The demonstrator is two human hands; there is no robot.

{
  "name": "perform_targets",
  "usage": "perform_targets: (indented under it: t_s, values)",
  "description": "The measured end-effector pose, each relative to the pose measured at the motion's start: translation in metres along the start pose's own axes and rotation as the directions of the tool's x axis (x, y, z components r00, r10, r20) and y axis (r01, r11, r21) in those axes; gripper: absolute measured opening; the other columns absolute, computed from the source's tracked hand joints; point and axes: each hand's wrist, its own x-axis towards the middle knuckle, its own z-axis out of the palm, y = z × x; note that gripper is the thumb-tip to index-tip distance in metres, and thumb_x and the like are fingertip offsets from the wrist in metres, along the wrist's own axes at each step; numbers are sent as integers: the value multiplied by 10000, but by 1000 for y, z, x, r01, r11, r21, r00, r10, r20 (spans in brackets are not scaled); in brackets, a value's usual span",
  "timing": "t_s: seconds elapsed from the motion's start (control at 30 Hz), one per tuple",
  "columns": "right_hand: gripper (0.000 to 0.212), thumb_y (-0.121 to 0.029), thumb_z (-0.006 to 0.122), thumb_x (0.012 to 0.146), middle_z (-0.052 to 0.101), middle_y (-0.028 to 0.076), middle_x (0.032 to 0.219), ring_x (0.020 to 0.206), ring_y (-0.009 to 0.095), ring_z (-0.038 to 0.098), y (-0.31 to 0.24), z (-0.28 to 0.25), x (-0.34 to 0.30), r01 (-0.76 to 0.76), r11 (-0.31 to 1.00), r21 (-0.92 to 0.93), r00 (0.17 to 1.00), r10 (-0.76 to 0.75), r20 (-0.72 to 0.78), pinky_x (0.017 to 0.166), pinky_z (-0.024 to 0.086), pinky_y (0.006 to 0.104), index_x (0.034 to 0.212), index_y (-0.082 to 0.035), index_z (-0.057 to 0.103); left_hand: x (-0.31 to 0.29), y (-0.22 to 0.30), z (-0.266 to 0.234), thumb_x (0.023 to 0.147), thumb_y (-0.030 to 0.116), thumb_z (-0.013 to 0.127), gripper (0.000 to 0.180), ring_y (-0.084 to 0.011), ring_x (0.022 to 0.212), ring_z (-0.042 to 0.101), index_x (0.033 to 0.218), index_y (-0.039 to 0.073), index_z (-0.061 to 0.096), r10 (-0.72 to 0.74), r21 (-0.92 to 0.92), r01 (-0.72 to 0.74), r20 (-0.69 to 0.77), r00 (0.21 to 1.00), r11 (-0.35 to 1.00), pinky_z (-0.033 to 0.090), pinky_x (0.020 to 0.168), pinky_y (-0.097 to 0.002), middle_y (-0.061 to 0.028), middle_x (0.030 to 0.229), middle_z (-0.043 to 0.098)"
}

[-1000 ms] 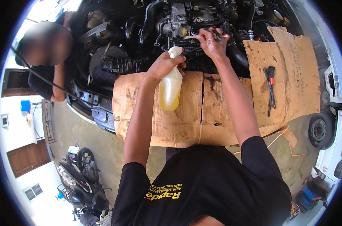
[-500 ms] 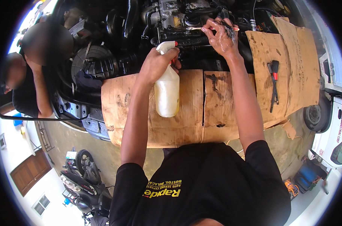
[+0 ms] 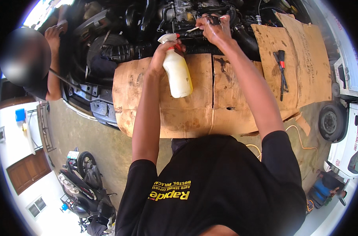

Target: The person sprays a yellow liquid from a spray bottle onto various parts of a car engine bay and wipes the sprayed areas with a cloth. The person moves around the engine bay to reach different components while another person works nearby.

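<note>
My left hand [image 3: 160,58] grips a spray bottle [image 3: 177,76] round its neck, fingers by the red trigger. The bottle has a white head and a pale body with yellowish liquid, and hangs tilted above the cardboard. Wet and dirt-smeared, my right hand [image 3: 217,32] pinches a slim, light toothbrush [image 3: 192,29]. One end of it points left over the engine [image 3: 183,13]; the other shows past my knuckles. A black ribbed hose [image 3: 202,50] runs just below both hands. Whether the brush touches any part, I cannot tell.
Stained cardboard [image 3: 187,118] covers the car's front edge. Two black-handled brushes [image 3: 282,72], one with a red band, lie on the right-hand cardboard [image 3: 305,59]. At left, a co-worker's arm [image 3: 54,78] reaches over the bay. A motorcycle [image 3: 82,185] and a white vehicle [image 3: 346,145] stand behind.
The spray bottle has tilted, its base swinging right. My right hand has turned, and the toothbrush now slants down to the left. The co-worker has shifted, with a hand now raised. The whole view has moved slightly.
</note>
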Motion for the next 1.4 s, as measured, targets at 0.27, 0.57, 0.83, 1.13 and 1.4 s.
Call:
perform_targets:
  t_s: [0.27,0.57,0.83,1.13,1.4]
  values:
    - [111,-372,744,969,792,-1,946,960,243,747,4,-27,2,-49,932,-360,975,123,185,898,493,470,1041,-290,725,-8,-5,4,996,219,583,240,-245,768,715,1173,59,610,17,69,-20,42,999,997,594,716,-359,-176,960,745]
    - [93,-310,703,1027,726,18,1080,993,216,701,19,-72,0,-256,920,-296,882,348,318,984,488,450,1043,-218,696,-10,-11,-3,984,239,608,241,-219,795,707,1139,55,625,2,42,-1,-32,999,999,589,717,-347,-148,885,727]
    - [106,-387,738,976,788,-17,972,1007,248,741,-32,-27,-47,-431,892,-140,843,453,290,927,524,477,984,-283,720,-1,-17,-14,965,210,576,218,-231,789,705,1115,58,616,42,19,-43,55,998,999,582,704,-352,-162,893,729]
    - [179,-407,562,1052,784,19,1205,1125,306,736,-11,-24,-45,-467,850,-241,746,526,409,1021,525,477,1121,-308,695,-2,-18,-8,960,196,566,225,-248,801,715,1121,45,610,49,0,-49,40,998,999,594,718,-367,-180,906,730]
    - [219,-540,646,1013,765,-2,1293,1279,265,689,39,-36,-39,-547,816,-186,635,550,543,1114,458,458,1092,-349,721,13,-20,4,954,191,549,214,-264,786,722,1090,46,629,29,-87,-19,117,993,996,604,700,-372,-201,915,740]
